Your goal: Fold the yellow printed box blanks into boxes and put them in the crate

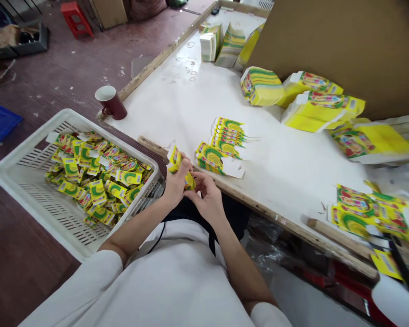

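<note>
My left hand (177, 181) is closed around a small yellow-and-green printed carton (175, 160), held upright and tilted just past the table's front edge. A white flap stands up at its top end. At the carton's lower end, the fingers of my right hand (206, 195) are bent and pinch its edge. Just beyond my hands, a few flat cartons (209, 159) lie on the table with white flaps pointing right. Behind those is an overlapping row of more flat cartons (228, 131).
A white plastic basket (30, 181) holding many small cartons stands at my left. A maroon mug (114, 106) sits on the table's left corner. Bundled cartons (323, 109) stand by a large brown cardboard sheet (341, 50). At right, a person's white sleeve (397, 297) is near more cartons (364, 211).
</note>
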A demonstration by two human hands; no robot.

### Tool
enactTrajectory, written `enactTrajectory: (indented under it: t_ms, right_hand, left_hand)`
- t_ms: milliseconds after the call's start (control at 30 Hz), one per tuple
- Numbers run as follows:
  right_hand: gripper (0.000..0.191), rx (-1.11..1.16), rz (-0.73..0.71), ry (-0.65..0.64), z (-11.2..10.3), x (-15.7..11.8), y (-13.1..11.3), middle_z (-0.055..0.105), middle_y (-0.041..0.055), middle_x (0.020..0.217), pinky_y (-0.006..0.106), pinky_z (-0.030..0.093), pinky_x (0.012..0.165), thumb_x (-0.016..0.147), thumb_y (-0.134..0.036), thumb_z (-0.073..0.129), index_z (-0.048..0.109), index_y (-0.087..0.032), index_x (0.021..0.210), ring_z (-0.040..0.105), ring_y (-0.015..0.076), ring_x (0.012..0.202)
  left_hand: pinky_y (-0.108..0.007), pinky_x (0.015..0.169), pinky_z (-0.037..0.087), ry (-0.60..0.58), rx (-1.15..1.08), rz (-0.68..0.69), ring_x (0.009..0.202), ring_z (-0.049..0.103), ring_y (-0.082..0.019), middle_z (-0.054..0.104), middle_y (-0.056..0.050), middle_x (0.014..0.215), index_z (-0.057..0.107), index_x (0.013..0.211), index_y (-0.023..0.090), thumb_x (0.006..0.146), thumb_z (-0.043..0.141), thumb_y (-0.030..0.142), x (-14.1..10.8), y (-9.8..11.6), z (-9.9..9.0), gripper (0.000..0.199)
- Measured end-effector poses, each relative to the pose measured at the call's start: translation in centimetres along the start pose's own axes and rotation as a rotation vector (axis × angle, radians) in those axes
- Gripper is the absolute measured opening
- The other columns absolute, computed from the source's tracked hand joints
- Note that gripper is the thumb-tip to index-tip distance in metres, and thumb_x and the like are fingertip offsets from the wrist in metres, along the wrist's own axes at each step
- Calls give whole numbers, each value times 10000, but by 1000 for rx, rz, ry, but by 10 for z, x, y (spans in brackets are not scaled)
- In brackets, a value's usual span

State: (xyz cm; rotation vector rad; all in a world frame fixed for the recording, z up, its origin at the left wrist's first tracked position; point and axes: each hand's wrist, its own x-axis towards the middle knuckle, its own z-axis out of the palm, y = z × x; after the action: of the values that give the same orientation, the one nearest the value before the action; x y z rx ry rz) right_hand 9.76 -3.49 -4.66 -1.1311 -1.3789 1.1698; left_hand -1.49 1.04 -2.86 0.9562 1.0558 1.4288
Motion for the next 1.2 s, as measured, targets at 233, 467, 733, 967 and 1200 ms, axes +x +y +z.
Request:
enactTrajectory:
  t_ms: [233, 467, 733, 967, 1200]
  right_hand:
    - [174, -249, -146, 90, -25, 8, 0, 734, 54, 973, 361, 550, 786, 929, -262, 594, 703, -239, 1063, 676, 211, 867]
    - [246, -595, -281, 183, -43, 9, -4, 741, 44, 898, 419, 531, 865, 953, -232, 585, 778, -330, 1070, 657, 226, 872]
    - [657, -431, -417, 323, -32, 1, -6, 487, 58, 1531, 591, 271, 1221, 877, -377, 707, 452, -393, 1482, 412, 325, 1447]
    - [601, 248, 114, -206, -22, 4, 23, 651, 142, 1375, 454, 599, 955, 977, -555, 476, 434, -247, 1491, 688, 283, 1181]
    - [790, 76, -89, -97, -21, 3, 18, 458, 121, 1575, 477, 437, 1167, 928, -584, 565, 277, -266, 1592, 478, 283, 1433]
  left_hand:
    - [-350, 844, 568, -82, 78, -17, 851, 698, -190, 738, -25, 890, 691, 950, 194, 699, 820, 534, -3, -16, -32, 442]
    - [-471, 1173, 385, -262, 413, 204, 1374, 520, -314, 567, -173, 1448, 514, 1400, 190, 750, 715, 679, 16, 27, -59, 837]
    - [-412, 944, 551, -656, 1004, 154, 1088, 688, -277, 672, -118, 1223, 471, 1343, 196, 743, 754, 321, -2, 35, -35, 675]
    - [-375, 957, 544, -707, 986, 453, 1196, 632, -261, 584, -115, 1317, 368, 1399, 237, 743, 668, 175, -15, 14, -31, 724]
    - [-317, 715, 548, -665, 977, 373, 887, 684, -213, 612, -65, 1093, 377, 1274, 224, 731, 678, 215, -10, 3, -35, 621]
